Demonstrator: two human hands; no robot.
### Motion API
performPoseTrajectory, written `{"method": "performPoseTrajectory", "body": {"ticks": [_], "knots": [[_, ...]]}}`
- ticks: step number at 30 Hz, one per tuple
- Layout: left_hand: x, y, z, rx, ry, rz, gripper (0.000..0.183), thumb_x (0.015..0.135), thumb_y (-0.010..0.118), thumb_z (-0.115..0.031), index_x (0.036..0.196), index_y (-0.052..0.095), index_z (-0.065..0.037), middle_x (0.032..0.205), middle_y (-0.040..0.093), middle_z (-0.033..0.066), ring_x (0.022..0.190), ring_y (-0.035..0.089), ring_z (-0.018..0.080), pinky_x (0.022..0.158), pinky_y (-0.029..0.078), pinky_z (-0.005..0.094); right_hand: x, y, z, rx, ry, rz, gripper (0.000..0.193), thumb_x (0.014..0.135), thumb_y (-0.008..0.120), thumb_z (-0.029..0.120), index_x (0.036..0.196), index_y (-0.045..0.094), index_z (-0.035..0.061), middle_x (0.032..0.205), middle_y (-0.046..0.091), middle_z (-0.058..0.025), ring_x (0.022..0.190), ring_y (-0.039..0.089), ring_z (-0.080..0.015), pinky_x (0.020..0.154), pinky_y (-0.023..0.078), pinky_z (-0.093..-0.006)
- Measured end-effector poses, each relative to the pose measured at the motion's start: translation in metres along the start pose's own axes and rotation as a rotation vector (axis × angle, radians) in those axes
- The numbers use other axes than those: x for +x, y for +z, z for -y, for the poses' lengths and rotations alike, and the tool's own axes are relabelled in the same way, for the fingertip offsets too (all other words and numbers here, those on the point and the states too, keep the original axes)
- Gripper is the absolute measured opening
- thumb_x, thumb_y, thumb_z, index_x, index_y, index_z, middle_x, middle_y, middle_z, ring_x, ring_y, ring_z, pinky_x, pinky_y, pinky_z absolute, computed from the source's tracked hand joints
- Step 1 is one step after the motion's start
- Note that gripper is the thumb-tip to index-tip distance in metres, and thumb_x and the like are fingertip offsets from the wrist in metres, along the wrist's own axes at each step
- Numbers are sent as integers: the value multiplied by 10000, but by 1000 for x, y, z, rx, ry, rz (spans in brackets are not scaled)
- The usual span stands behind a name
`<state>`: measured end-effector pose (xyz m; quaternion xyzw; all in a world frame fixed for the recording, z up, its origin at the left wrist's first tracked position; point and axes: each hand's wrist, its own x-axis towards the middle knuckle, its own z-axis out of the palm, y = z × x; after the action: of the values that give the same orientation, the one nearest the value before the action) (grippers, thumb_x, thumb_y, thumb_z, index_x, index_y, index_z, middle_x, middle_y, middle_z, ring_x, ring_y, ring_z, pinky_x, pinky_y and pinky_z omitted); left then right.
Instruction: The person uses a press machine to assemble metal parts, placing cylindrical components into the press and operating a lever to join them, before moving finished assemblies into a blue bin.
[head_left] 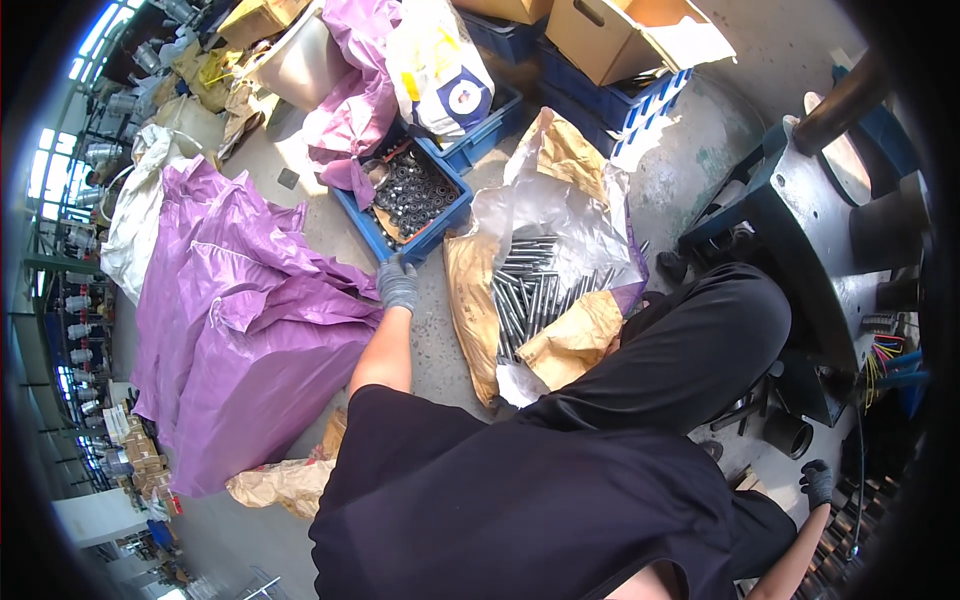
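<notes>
My left hand (398, 285), in a grey glove, reaches forward to the near corner of a blue crate (432, 240). Its fingers are bent at the crate's edge and appear to grip it; the fingertips are partly hidden. Small dark ring-shaped metal parts (415, 190) fill much of the crate, along with a piece of brown cardboard. My right hand (818, 484), also gloved in grey, is out at the lower right with its fingers loosely apart and nothing in them. Between my left arm and my leg, an opened paper sack (470, 310) with silvery lining holds many metal rods (535, 300).
A large purple plastic sack (240, 320) lies left of my left arm. Behind the crate stand another blue crate (480, 135) with a white bag on it and a cardboard box (600, 40) on stacked blue crates. A heavy dark machine stand (800, 220) is at the right.
</notes>
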<state>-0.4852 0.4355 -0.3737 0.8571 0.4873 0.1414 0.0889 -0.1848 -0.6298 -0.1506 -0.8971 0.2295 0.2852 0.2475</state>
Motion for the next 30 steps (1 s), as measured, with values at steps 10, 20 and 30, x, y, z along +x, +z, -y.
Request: {"method": "performPoseTrajectory", "body": {"ticks": [10,20,30], "knots": [[-34,48,-76,-255,100,321,539,862,792,-381,1251,652,-35,1218,660,247,1119,646,387,984,515,442,-18,0,-1,163,125,92,322,902,575,174,1218,580,107,920,677,-98,655,678,-242,529,573,-393],[-205,101,7,-445,-746,538,681,1036,475,-556,1297,627,53,1269,667,257,1187,631,405,1034,474,430,-33,0,-3,243,87,121,318,937,579,142,1251,596,88,950,705,-106,678,675,-221,572,569,-367],[-296,118,16,-1180,-1535,749,704,1017,490,-571,1413,540,9,1293,669,194,1119,674,360,1013,514,494,-50,7,-23,337,35,154,305,938,575,139,1236,588,73,930,711,-119,678,698,-242,558,591,-372]]}}
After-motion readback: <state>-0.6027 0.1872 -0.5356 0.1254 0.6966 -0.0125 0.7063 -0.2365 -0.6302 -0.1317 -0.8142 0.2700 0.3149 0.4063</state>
